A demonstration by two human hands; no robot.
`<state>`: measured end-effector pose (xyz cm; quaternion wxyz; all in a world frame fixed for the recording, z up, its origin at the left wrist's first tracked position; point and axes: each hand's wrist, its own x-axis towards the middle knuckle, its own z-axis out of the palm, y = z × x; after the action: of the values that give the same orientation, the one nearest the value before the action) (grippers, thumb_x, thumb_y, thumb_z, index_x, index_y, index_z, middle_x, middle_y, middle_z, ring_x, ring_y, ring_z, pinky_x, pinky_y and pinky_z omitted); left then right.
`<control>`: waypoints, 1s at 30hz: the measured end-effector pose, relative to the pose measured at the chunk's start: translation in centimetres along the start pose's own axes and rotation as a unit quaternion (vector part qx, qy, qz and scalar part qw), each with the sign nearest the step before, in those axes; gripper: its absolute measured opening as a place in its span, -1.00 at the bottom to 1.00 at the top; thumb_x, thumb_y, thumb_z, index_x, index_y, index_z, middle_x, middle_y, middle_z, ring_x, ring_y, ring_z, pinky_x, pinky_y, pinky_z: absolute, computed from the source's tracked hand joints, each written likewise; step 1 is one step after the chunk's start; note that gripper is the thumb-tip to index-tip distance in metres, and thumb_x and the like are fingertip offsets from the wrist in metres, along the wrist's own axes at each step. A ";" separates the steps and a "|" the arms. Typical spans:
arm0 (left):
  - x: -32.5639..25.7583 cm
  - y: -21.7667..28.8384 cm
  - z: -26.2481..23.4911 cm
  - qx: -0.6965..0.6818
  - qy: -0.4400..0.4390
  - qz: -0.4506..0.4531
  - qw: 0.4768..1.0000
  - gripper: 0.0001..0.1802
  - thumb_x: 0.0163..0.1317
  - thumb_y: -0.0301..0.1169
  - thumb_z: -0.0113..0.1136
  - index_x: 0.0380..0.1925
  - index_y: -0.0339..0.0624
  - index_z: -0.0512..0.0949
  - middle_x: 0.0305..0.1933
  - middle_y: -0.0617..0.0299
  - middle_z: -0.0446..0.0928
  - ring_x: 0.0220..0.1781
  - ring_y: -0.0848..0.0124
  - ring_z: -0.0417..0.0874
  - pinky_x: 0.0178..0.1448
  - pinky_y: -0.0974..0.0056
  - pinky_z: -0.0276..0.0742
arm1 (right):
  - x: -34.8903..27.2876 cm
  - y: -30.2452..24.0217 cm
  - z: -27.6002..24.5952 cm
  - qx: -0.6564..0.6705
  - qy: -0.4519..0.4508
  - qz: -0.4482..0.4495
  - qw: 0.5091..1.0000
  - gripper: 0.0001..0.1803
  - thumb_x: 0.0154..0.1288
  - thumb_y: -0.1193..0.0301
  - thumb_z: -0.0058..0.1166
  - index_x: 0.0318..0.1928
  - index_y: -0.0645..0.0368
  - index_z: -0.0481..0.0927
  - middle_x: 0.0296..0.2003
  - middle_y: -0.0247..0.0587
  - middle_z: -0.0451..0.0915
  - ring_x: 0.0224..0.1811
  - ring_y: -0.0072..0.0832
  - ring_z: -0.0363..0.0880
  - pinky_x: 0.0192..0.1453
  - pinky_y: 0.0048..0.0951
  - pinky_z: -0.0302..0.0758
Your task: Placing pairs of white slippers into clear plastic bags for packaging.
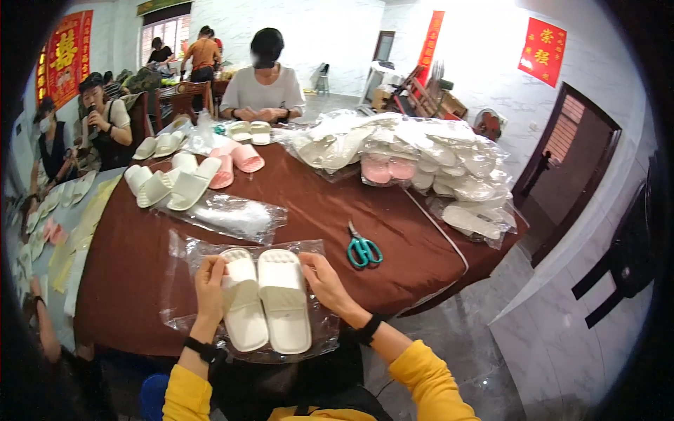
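Note:
A pair of white slippers, the left slipper and the right slipper, lies side by side on a clear plastic bag at the table's near edge. Their toe straps point away from me. My left hand pinches the outer edge of the left slipper by its strap. On the other side, my right hand has its fingers closed at the right slipper's strap edge. Whether either hand also grips the bag film, I cannot tell.
Teal-handled scissors lie on the brown tablecloth right of the slippers. Beyond are an empty-looking clear bag, loose white slippers, pink slippers and a heap of bagged slippers. A person works across the table.

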<state>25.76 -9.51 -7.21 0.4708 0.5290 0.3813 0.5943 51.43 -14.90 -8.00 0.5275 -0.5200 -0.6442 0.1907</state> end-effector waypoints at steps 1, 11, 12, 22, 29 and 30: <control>0.4 -0.1 0.1 -0.049 -0.002 -0.013 0.999 -0.85 0.43 -0.44 0.06 -0.36 -0.15 0.54 -0.44 0.48 0.40 -0.40 0.68 0.31 -0.28 0.51 0.25 | -0.5 1.1 -0.4 -0.070 -0.043 -0.019 0.996 -0.68 0.41 0.46 -0.04 0.11 0.31 0.47 0.06 0.07 0.51 0.15 -0.07 0.44 0.25 -0.20 0.37; 5.3 0.7 -16.2 -0.032 0.102 0.026 0.994 -0.88 0.36 -0.33 0.14 -0.21 -0.09 0.57 -0.43 0.42 0.46 -0.43 0.61 0.45 -0.35 0.46 0.39 | -2.4 1.5 1.0 -0.359 -0.060 -0.112 0.925 -0.47 0.34 0.32 0.03 0.27 0.29 0.40 0.29 -0.03 0.38 0.37 -0.13 0.30 0.39 -0.08 0.24; 6.4 -0.4 -21.1 0.011 0.160 0.073 0.984 -0.85 0.34 -0.33 0.13 -0.17 -0.09 0.57 -0.38 0.40 0.48 -0.40 0.59 0.47 -0.32 0.44 0.43 | -2.3 1.3 1.6 -0.356 -0.061 -0.114 0.926 -0.47 0.34 0.32 0.03 0.26 0.29 0.40 0.29 -0.03 0.38 0.37 -0.13 0.29 0.40 -0.08 0.24; 1.4 0.7 -45.5 0.555 0.234 -0.023 0.798 -0.34 0.38 -0.30 0.04 0.46 -0.10 0.17 0.55 0.00 0.03 0.57 0.02 0.04 0.58 0.01 -0.09 | -2.1 0.2 2.8 -0.294 -0.029 -0.153 0.943 -0.51 0.36 0.35 -0.02 0.21 0.37 0.42 0.26 0.03 0.39 0.35 -0.12 0.28 0.42 -0.11 0.19; -7.1 16.4 0.4 0.459 -0.209 0.214 0.836 -0.52 0.04 -0.65 0.03 0.04 -0.28 0.53 0.36 -0.13 0.31 0.49 -0.15 0.19 0.53 -0.10 0.02 | -2.5 1.0 3.1 -0.339 -0.066 -0.131 0.929 -0.46 0.38 0.34 -0.04 0.31 0.30 0.35 0.31 0.00 0.35 0.40 -0.14 0.24 0.45 -0.12 0.18; -7.2 15.1 3.4 0.510 -0.245 0.302 0.767 -0.59 0.05 -0.59 0.08 -0.02 -0.24 0.56 0.37 -0.11 0.31 0.46 -0.17 0.22 0.51 -0.26 0.02 | -2.9 1.9 1.3 -0.359 -0.051 -0.115 0.925 -0.46 0.37 0.35 -0.04 0.32 0.28 0.34 0.31 0.01 0.35 0.40 -0.13 0.24 0.45 -0.12 0.18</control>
<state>26.75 -20.60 5.71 0.0052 0.9067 0.3202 0.2745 50.95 -16.27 -11.38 0.2901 -0.5863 -0.7511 -0.0887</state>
